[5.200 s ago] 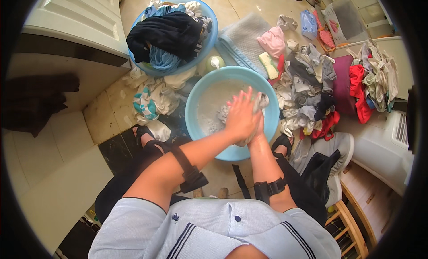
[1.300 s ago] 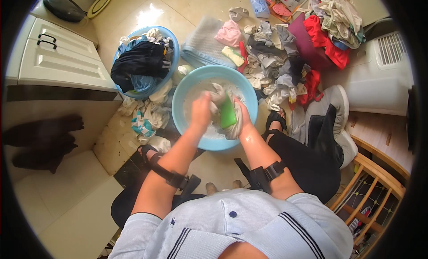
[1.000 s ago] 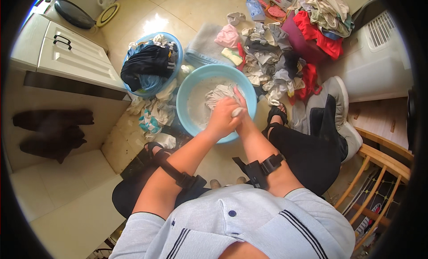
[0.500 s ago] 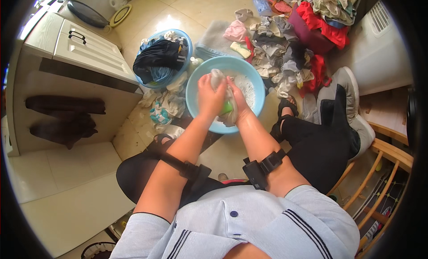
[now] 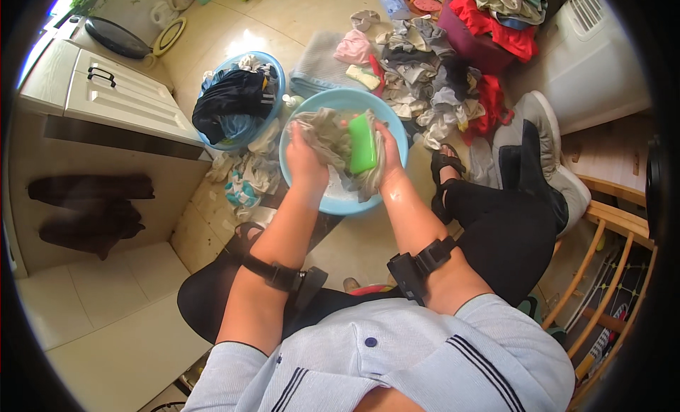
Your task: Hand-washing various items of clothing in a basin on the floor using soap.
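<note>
Over a light blue basin [image 5: 401,154] on the floor, my two hands hold a wet grey cloth [image 5: 322,133] spread between them. My left hand [image 5: 306,164] is closed on the cloth's left part. On the right part, my right hand [image 5: 389,157] grips the cloth together with a bright green bar of soap [image 5: 363,144] lying against it. The fingers of my right hand are partly hidden behind the cloth. Some sudsy water shows in the basin below.
Left of the basin stands a blue tub [image 5: 282,82] with dark clothes [image 5: 234,100]. Loose clothes [image 5: 258,172] lie beside it. To the right are a clothes pile [image 5: 425,68], a maroon tub [image 5: 471,40] and grey boots [image 5: 538,157]. A white cabinet [image 5: 120,100] is at left.
My hands have moved apart, from pressed together around the bunched cloth to holding it spread out. The green soap, mostly covered before, now shows fully. The whole view has shifted slightly.
</note>
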Demonstrator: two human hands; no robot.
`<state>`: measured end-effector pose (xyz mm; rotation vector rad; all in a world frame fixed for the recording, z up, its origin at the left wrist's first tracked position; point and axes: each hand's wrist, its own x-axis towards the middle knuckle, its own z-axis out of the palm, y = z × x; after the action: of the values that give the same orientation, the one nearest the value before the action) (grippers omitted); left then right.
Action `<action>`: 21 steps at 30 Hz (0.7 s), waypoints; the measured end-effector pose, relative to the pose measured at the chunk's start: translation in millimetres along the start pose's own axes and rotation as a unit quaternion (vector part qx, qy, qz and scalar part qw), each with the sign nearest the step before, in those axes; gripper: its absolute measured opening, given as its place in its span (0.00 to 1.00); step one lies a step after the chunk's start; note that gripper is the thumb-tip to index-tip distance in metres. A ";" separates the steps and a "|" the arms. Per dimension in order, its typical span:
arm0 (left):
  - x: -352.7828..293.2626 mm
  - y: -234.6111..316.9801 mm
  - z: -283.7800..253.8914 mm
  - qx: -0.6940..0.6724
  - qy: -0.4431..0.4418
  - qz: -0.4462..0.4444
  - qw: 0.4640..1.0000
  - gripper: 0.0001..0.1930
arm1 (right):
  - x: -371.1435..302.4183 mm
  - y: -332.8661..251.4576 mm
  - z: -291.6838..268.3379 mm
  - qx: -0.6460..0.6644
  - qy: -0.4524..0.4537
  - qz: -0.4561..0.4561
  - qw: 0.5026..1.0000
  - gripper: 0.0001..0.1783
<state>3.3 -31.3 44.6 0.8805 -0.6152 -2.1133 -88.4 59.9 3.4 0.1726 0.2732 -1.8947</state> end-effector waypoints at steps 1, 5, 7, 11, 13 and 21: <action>-5.6 -3.2 -0.4 0.001 0.000 0.002 1.000 0.22 | 1.9 1.0 -2.4 -0.001 0.082 -0.038 0.996 0.20; -35.2 -33.1 -6.1 0.478 -0.201 0.126 0.846 0.20 | 11.3 19.4 -11.0 -0.107 0.078 -0.033 0.991 0.21; -36.9 -35.0 -7.9 0.610 -0.213 0.270 0.714 0.21 | 12.9 34.5 -8.4 -0.158 0.083 -0.030 0.983 0.20; -33.0 -23.4 8.6 0.729 -0.149 0.244 0.621 0.21 | 8.0 33.7 -8.5 -0.148 0.057 0.003 0.987 0.20; -33.5 -19.7 13.6 0.735 -0.162 0.224 0.620 0.21 | 4.0 30.0 -4.4 -0.140 0.036 0.030 0.989 0.19; 13.8 -1.9 -10.3 0.246 -0.130 0.037 0.960 0.26 | -12.0 31.2 17.8 -0.261 -0.011 0.045 0.964 0.17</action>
<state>3.5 -42.5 31.3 0.8235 -1.3320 -2.0555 -54.8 56.0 20.2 -0.1903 0.7250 -1.6712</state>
